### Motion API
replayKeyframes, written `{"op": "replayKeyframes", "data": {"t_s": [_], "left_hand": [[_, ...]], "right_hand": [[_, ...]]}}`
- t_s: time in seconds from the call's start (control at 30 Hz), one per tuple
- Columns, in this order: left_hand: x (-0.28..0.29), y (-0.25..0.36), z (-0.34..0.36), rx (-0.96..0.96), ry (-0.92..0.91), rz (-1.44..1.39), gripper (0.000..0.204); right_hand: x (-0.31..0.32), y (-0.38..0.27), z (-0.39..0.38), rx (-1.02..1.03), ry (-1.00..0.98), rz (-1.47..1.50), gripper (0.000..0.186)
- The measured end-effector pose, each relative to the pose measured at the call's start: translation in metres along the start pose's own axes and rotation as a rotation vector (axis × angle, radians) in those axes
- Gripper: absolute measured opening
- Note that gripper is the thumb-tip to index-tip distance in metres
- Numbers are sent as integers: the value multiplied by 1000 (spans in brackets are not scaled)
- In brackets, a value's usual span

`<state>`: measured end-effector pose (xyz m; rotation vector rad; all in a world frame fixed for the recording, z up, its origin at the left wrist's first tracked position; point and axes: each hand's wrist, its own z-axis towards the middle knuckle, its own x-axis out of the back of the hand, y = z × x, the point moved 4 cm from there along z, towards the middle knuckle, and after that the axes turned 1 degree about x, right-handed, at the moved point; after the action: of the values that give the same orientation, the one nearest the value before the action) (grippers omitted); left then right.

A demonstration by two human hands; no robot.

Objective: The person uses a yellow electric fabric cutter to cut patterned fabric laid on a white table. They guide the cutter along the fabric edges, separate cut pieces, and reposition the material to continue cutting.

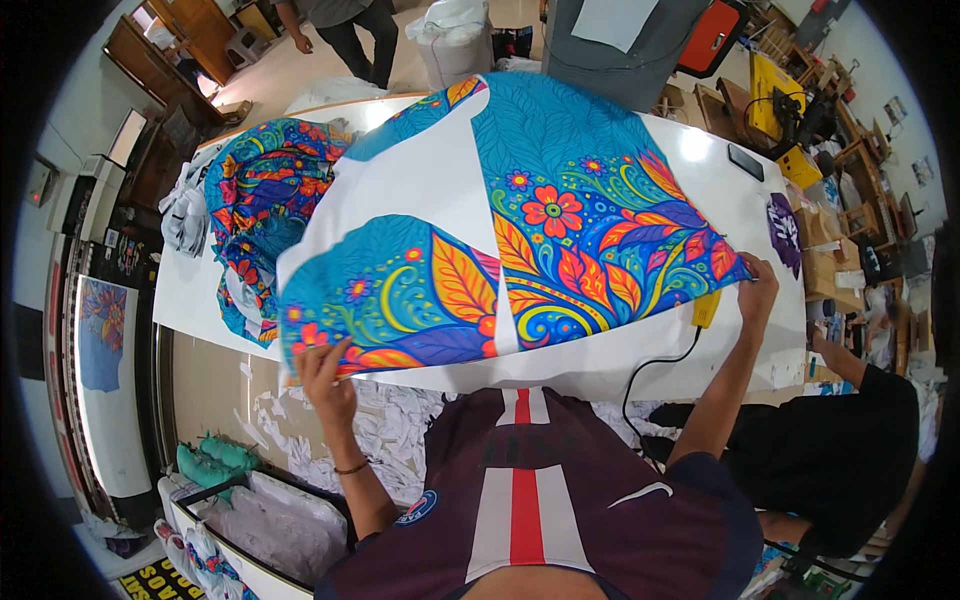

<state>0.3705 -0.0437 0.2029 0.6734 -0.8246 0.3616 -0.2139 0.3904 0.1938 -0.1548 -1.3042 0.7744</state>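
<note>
A wide printed fabric sheet (570, 225) is spread between my hands over the white table (600, 365). Teal panels with orange leaves, red flowers and blue swirls cover it, divided by blank white areas. My left hand (325, 380) grips its near left edge, fingers closed over the cloth. At the near right corner, my right hand (758, 285) pinches the fabric. Close to that hand lies a yellow-handled tool (706, 308), partly under the cloth, with a black cord (640, 375) hanging over the table's near edge.
Bunched floral fabric (265, 200) lies at the table's left, beside crumpled white cloth (185, 215). A phone (745, 162) and purple cloth (785, 235) rest at the right. White scraps (390, 430) litter the floor. A person in black (830, 460) is at my right; another (350, 25) stands beyond the table.
</note>
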Motion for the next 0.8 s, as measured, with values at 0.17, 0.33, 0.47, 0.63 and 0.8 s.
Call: {"op": "replayKeyframes", "data": {"t_s": [0.17,0.33,0.47,0.63,0.8], "left_hand": [[-57,10,-37,-59,-247,-50,62],[-100,17,-58,-133,-570,-82,41],[-122,17,-60,5,-650,-220,37],[-146,36,-48,-41,-401,-184,36],[-152,39,-40,-25,-448,-251,38]], "right_hand": [[-31,3,-6,-130,73,-228,50],[-65,31,-13,-200,23,-268,52],[-87,37,-41,-14,157,-132,44],[-99,49,-79,27,185,-36,37],[-78,86,-66,-223,392,-351,52]]}}
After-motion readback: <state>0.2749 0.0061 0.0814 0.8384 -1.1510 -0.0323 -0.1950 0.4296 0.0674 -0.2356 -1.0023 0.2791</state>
